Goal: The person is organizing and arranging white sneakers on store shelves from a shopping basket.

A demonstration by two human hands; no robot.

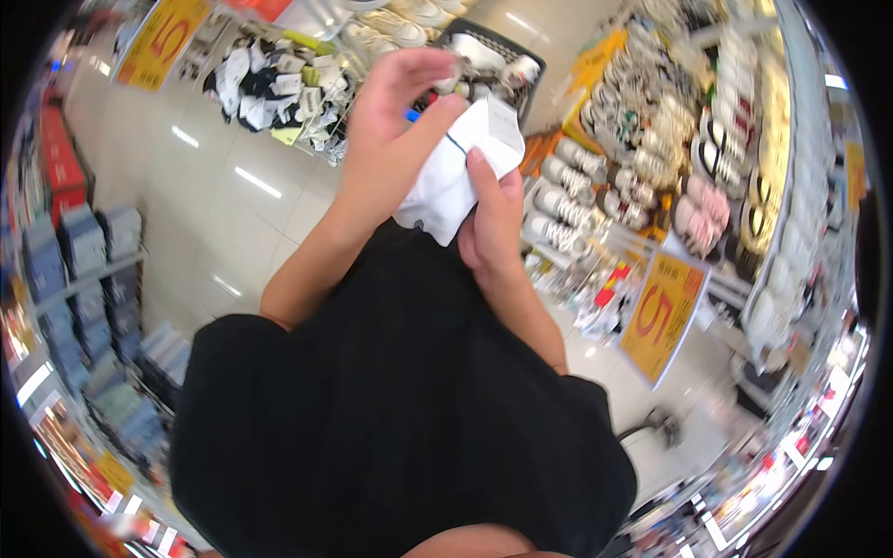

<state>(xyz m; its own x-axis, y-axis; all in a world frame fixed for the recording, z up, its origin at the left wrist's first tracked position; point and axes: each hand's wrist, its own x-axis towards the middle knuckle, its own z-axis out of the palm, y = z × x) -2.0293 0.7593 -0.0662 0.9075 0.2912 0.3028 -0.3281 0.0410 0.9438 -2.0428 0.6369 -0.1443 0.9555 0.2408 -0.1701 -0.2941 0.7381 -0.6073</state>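
Cloth [435,186], white and folded, sits before the person's chest; the right hand [493,219] grips it, while the left hand [386,116] is loosely curled, contact unclear. Rearranging it seems underway; that calls for a steady right hold. Beyond, a dark basket [510,43] holds white bundles [477,53].

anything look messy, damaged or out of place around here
Nothing clearly spilled or damaged. The heap of small black and white items at upper left looks jumbled, unlike the white shoes at right, which sit in rows. The white item in the right hand looks creased, though it may just be soft.
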